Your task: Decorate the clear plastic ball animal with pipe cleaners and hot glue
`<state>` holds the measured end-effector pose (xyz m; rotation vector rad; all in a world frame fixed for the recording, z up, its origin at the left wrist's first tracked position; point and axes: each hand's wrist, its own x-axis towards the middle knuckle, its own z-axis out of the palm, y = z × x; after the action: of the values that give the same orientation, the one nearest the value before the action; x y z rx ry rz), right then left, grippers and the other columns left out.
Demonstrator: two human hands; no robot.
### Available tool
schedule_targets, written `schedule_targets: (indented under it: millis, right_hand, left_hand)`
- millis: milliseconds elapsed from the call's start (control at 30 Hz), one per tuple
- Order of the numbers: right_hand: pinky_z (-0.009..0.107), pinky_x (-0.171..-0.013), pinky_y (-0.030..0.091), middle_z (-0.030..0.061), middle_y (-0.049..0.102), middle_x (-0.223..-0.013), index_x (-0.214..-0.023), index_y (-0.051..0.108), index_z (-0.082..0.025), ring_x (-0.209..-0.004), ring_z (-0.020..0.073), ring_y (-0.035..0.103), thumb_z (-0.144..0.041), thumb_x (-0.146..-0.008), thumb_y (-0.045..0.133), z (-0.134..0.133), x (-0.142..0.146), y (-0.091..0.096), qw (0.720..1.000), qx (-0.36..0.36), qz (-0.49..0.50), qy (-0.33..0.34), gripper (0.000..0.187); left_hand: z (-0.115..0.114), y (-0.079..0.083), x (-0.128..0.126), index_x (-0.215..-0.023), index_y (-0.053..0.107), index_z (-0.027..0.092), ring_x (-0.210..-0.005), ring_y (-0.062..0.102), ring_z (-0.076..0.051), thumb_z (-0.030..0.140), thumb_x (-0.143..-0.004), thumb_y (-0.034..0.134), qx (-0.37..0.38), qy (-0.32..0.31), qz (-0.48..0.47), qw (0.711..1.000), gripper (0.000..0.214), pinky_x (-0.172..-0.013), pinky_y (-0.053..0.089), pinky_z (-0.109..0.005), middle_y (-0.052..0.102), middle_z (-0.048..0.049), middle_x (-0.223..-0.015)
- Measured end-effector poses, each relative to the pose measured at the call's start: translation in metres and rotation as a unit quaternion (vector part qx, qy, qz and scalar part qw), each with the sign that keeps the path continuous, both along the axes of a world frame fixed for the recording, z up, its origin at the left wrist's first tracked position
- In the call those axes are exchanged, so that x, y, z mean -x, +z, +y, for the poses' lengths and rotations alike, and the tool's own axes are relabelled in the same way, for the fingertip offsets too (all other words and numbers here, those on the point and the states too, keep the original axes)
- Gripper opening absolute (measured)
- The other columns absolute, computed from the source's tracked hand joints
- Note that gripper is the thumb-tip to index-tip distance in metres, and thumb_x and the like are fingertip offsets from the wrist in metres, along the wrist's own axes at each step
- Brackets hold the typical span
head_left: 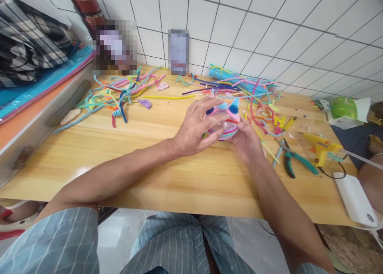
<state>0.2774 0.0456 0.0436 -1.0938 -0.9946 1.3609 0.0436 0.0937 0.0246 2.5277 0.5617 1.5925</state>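
Observation:
Between my two hands is a small craft figure with a clear rounded body, pink, blue and other coloured bands of pipe cleaner, dark blue round patches and a light blue pointed piece on top. My left hand curves over its left side and front, with the fingers wrapped across it. My right hand grips its lower right side, thumb near the pink part. Parts of the figure are hidden behind the left fingers. Loose pipe cleaners lie just right of it.
More pipe cleaners lie at back left, with a blue bundle by the tiled wall. Pliers, a yellow glue gun and a white power strip sit at right. A plastic box borders the left; a phone leans on the wall.

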Motion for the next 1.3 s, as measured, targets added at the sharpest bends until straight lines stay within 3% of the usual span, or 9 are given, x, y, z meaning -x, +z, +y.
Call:
schedule_targets:
  millis: [167, 300, 500, 767, 1100, 1300]
  right_hand:
    - [0.044, -0.088, 0.071, 0.0047, 0.086, -0.137, -0.130, 0.079, -0.033, -0.112, 0.0298, 0.082, -0.052, -0.083, 0.090, -0.005, 0.011, 0.000, 0.999, 0.010, -0.029, -0.032, 0.052]
    - [0.046, -0.091, 0.070, 0.0037, 0.085, -0.139, -0.130, 0.079, -0.035, -0.118, 0.0323, 0.082, -0.055, -0.084, 0.090, -0.008, 0.018, -0.002, 0.997, 0.004, -0.046, -0.055, 0.052]
    - [0.044, -0.094, 0.071, 0.0034, 0.085, -0.146, -0.131, 0.080, -0.035, -0.125, 0.0319, 0.082, -0.067, -0.081, 0.097, -0.008, 0.021, -0.008, 0.998, 0.024, -0.015, -0.056, 0.062]
    - [0.045, -0.093, 0.072, 0.0009, 0.089, -0.121, -0.124, 0.079, -0.033, -0.112, 0.0286, 0.085, -0.069, -0.080, 0.096, -0.007, 0.022, -0.009, 0.997, 0.037, 0.037, -0.054, 0.059]
    - [0.043, -0.090, 0.071, 0.0007, 0.088, -0.119, -0.117, 0.078, -0.033, -0.108, 0.0271, 0.084, -0.067, -0.081, 0.096, -0.008, 0.026, -0.009, 0.998, 0.036, 0.032, -0.049, 0.053]
    - [0.044, -0.093, 0.073, 0.0021, 0.087, -0.131, -0.119, 0.080, -0.032, -0.121, 0.0304, 0.083, -0.066, -0.078, 0.098, -0.011, 0.030, -0.007, 0.998, 0.028, 0.036, -0.044, 0.055]
  left_hand:
    - [-0.003, 0.000, 0.001, -0.148, 0.076, 0.038, -0.158, 0.062, -0.031, 0.034, -0.116, 0.068, 0.022, 0.021, 0.046, 0.998, 0.033, -0.134, 0.048, -0.058, 0.071, -0.0079, -0.166]
    - [-0.003, -0.007, 0.000, -0.141, 0.079, 0.032, -0.157, 0.064, -0.031, 0.039, -0.118, 0.065, 0.029, 0.034, 0.075, 0.996, 0.028, -0.133, 0.051, -0.057, 0.075, -0.0106, -0.162]
    - [0.004, -0.016, 0.002, -0.145, 0.076, 0.031, -0.163, 0.062, -0.032, 0.041, -0.119, 0.064, 0.019, 0.022, 0.082, 0.996, 0.030, -0.135, 0.052, -0.058, 0.070, -0.0123, -0.169]
    - [0.006, -0.020, 0.005, -0.155, 0.070, 0.033, -0.160, 0.063, -0.032, 0.037, -0.119, 0.063, -0.023, 0.032, 0.078, 0.996, 0.037, -0.134, 0.054, -0.058, 0.069, -0.0119, -0.165]
    - [0.006, -0.020, 0.006, -0.154, 0.072, 0.033, -0.159, 0.063, -0.033, 0.031, -0.116, 0.066, -0.048, 0.017, 0.077, 0.996, 0.038, -0.132, 0.056, -0.056, 0.067, -0.0117, -0.167]
    - [0.007, -0.020, 0.004, -0.153, 0.071, 0.035, -0.158, 0.064, -0.032, 0.030, -0.116, 0.065, -0.080, 0.041, 0.083, 0.992, 0.038, -0.128, 0.061, -0.056, 0.069, -0.0114, -0.164]
